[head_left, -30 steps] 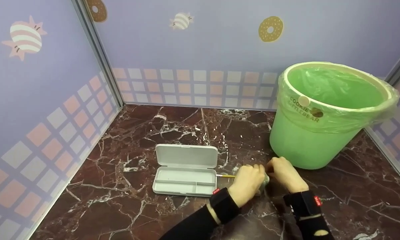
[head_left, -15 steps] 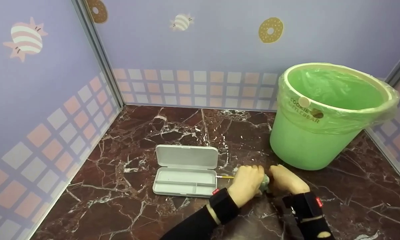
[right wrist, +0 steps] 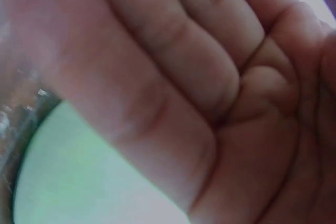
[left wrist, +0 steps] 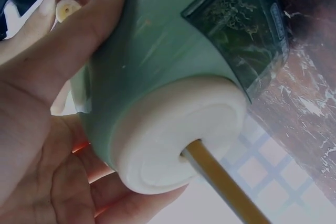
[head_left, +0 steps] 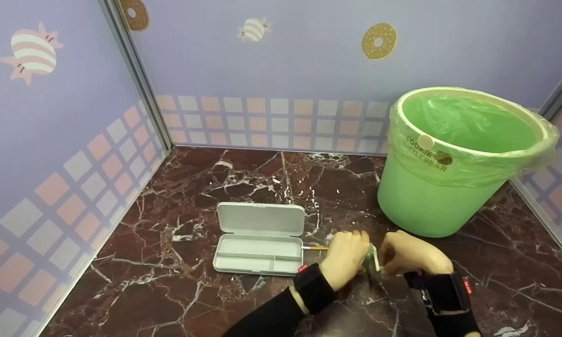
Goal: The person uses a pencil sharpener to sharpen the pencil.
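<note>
On the marbled tabletop (head_left: 145,299), right of centre: green pencil sharpener (left wrist: 163,40), between both hands, near the foot of a green bin (head_left: 430,201). Left hand (head_left: 348,255) wraps the body, thumb along one side, fingers round the other; presumably a brace so the casing cannot twist. Whether the base touches the table, cannot tell. Yellow pencil (left wrist: 224,184) sits in the hole of the white end face (left wrist: 163,145), no fingers on its visible length; the sharpener seems to hold it unaided.

Right hand (head_left: 412,252) at the opposite end, fingers curled, pinching the cream crank knob (left wrist: 67,10) past the pale crank arm (head_left: 375,259). Likely logic: one hand steadies, the other works the crank. Dark see-through drawer (left wrist: 239,30) shows fine scraps, probably shavings, caught there off the table.

White pencil case (head_left: 248,245) lies open, lid tilted back, perhaps for easy reach; pencil's rear end comes up to its right edge, contact unclear. Bin liner (head_left: 477,171) folds over the rim, likely to stop it slipping in.
</note>
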Demonstrator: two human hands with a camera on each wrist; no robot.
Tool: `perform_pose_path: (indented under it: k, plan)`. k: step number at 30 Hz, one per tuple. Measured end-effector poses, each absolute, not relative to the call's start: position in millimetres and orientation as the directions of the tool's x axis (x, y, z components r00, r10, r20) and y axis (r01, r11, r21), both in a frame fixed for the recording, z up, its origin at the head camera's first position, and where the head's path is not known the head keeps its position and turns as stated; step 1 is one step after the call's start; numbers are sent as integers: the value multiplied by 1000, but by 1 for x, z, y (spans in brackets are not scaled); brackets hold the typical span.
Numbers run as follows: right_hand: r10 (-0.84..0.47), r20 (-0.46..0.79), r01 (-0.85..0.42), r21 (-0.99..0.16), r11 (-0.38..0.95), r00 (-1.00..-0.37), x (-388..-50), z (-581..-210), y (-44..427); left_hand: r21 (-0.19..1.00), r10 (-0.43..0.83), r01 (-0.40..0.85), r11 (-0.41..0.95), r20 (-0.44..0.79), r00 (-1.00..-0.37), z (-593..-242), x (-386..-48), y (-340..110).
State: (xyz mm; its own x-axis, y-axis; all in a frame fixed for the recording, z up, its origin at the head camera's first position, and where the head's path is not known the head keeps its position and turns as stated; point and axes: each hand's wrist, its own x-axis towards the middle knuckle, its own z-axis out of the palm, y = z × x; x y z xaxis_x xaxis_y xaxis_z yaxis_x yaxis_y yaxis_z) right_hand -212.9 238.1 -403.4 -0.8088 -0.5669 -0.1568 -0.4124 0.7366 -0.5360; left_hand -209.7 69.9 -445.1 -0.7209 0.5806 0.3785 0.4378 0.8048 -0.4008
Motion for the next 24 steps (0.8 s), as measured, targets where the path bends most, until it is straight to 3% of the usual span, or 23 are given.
perform_pose_path:
  k: [14, 24]
  plan:
    - [-624, 10, -556, -465, 689, -782, -213, -389, 245, -392, 564, 423, 817, 392, -727, -445, -208, 72]
    - [-496, 232, -547, -393, 739, -837, -223, -396, 242, -387, 580, 437, 812, 448, -680, -448, -209, 70]
